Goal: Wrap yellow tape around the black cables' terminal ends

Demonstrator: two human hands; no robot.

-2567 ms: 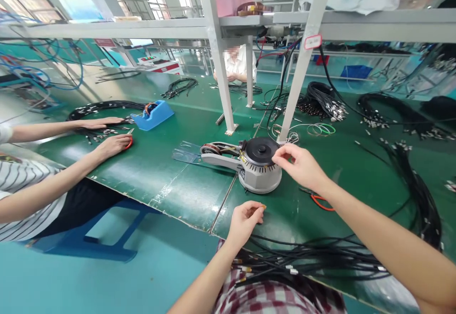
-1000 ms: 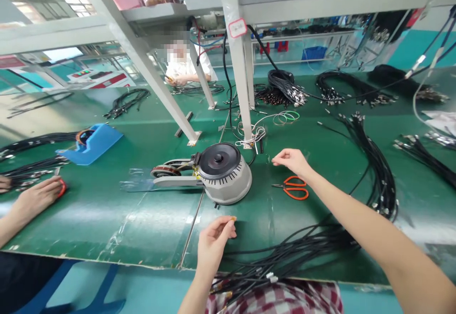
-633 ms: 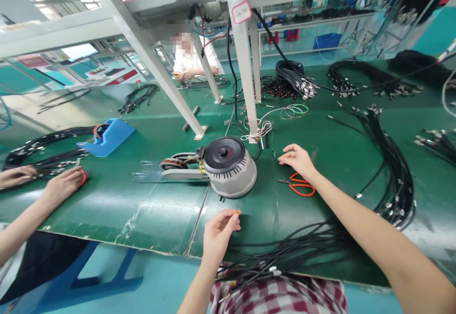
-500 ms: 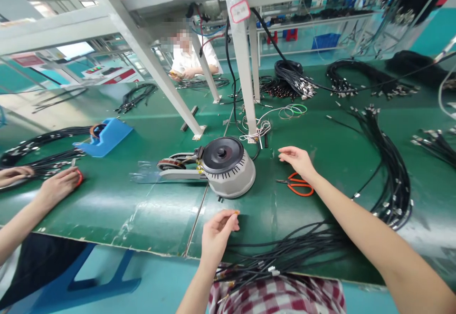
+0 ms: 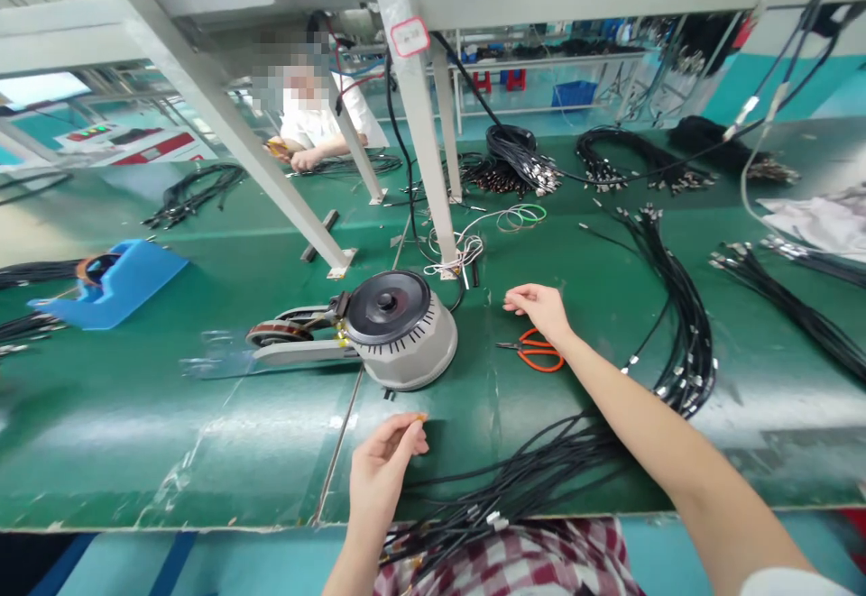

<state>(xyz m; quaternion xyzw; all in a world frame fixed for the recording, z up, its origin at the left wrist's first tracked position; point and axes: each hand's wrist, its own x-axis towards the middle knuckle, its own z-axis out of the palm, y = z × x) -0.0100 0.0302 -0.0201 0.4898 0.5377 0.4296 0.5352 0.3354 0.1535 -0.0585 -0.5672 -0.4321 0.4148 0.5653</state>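
My left hand (image 5: 382, 472) hovers at the near edge of the green table (image 5: 203, 416), thumb and forefinger pinched on a small amber piece of tape (image 5: 420, 417). My right hand (image 5: 541, 309) reaches out over the table, fingers loosely curled, with nothing visible in them, just above the orange scissors (image 5: 538, 353). The grey round tape dispenser (image 5: 396, 330) stands between the two hands, a little to the left. A bundle of black cables (image 5: 534, 474) runs from my lap across the table edge.
A blue tape holder (image 5: 112, 282) sits at the left. More black cable bundles (image 5: 683, 325) lie on the right and at the back. White frame legs (image 5: 419, 127) stand behind the dispenser. Another person (image 5: 315, 123) sits across the table.
My right hand left the dispenser's top and moved right, over the scissors. My left hand kept its pinch on the tape. The view swung right, so the neighbour's hands are out of sight.
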